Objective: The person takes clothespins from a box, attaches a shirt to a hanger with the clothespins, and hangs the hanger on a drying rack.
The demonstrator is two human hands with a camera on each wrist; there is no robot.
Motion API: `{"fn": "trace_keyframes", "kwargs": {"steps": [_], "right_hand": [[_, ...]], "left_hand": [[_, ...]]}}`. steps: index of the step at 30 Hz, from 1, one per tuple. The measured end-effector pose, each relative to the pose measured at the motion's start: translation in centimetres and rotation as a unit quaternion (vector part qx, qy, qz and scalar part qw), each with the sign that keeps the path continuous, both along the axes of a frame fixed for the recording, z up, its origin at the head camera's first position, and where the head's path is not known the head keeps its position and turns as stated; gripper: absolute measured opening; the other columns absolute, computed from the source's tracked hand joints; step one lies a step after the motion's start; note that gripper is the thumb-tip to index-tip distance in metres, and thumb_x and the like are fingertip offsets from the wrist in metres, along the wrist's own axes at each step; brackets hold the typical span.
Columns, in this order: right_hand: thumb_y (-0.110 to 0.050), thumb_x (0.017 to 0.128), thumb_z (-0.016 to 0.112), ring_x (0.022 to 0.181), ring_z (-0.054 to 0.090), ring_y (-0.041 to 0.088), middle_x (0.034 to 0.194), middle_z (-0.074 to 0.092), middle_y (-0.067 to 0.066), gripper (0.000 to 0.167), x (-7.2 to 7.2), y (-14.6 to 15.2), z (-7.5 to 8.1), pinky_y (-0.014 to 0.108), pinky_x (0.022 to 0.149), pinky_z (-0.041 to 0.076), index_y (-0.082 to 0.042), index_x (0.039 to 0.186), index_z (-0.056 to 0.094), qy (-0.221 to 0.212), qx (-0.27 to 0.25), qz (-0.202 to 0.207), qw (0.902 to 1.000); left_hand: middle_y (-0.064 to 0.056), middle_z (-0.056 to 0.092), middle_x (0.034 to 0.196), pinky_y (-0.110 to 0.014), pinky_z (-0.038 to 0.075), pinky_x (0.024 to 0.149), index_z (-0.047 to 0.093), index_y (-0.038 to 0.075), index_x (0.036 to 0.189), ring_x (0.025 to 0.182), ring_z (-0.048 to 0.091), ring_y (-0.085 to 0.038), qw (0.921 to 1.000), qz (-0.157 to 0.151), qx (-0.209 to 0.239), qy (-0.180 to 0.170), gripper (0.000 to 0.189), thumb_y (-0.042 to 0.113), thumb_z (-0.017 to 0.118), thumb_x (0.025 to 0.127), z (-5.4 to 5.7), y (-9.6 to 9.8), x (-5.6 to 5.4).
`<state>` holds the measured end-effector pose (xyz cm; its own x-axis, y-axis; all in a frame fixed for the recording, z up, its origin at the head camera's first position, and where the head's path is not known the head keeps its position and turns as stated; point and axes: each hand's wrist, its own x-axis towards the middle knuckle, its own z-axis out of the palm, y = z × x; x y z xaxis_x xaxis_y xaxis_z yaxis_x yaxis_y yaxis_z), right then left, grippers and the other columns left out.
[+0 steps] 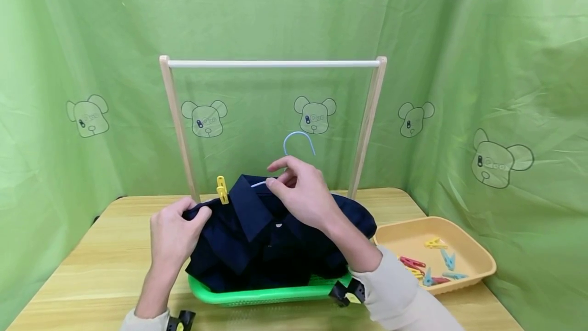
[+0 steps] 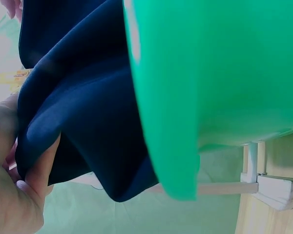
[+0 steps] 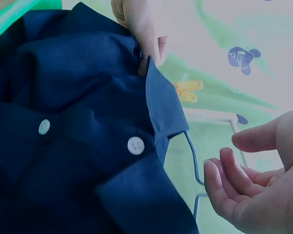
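A dark navy button-up shirt [image 1: 248,213] lies bunched over a green basket [image 1: 257,296]. My left hand [image 1: 176,229] pinches the cloth at the shirt's left shoulder, with the thumb in front. A yellow clothespin [image 1: 222,190] is clipped on that shoulder beside the collar. Out of the neck opening rises a pale blue wire hanger [image 1: 298,133]. In front of its neck is my right hand [image 1: 305,193], fingers loosely bent. The right wrist view shows a gap between thumb and fingertips, while the hanger wire [image 3: 192,156] passes behind the fingers. Most of the hanger is hidden inside the shirt.
Behind the basket stands a rack with wooden posts and a white rod [image 1: 275,64]. An orange tray [image 1: 478,264] at the right holds several yellow, red and blue clothespins. Green printed cloth [image 1: 115,24] surrounds the wooden table [image 1: 92,269].
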<state>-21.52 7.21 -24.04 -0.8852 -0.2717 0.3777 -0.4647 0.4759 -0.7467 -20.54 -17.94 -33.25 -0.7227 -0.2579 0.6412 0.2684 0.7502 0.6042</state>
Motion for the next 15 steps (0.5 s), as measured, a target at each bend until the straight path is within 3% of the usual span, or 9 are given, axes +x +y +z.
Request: {"fn": "trace_keyframes", "kwargs": {"steps": [7,15], "right_hand": [[-0.02,0.094,0.067,0.072,0.063,0.016,0.077,0.068,0.002,0.01,-0.3,1.9,-0.5,0.033,0.069,0.049,-0.014,0.098,0.074,0.022,-0.005,-0.007,0.9997],[-0.02,0.094,0.068,0.063,0.061,0.017,0.066,0.063,0.001,0.015,-0.7,3.7,-1.0,0.029,0.059,0.048,-0.008,0.087,0.074,0.025,-0.007,-0.021,0.9995]], "left_hand": [[0.005,0.045,0.053,-0.027,0.028,0.047,0.054,0.021,0.059,0.046,0.037,-0.011,1.0,-0.001,-0.002,-0.001,0.024,0.016,0.07,0.076,0.0,0.0,-0.1],[0.005,0.045,0.053,-0.027,0.027,0.047,0.054,0.021,0.058,0.047,0.038,-0.012,1.0,0.001,-0.001,0.0,0.024,0.016,0.07,0.076,0.0,0.0,-0.1]]}}
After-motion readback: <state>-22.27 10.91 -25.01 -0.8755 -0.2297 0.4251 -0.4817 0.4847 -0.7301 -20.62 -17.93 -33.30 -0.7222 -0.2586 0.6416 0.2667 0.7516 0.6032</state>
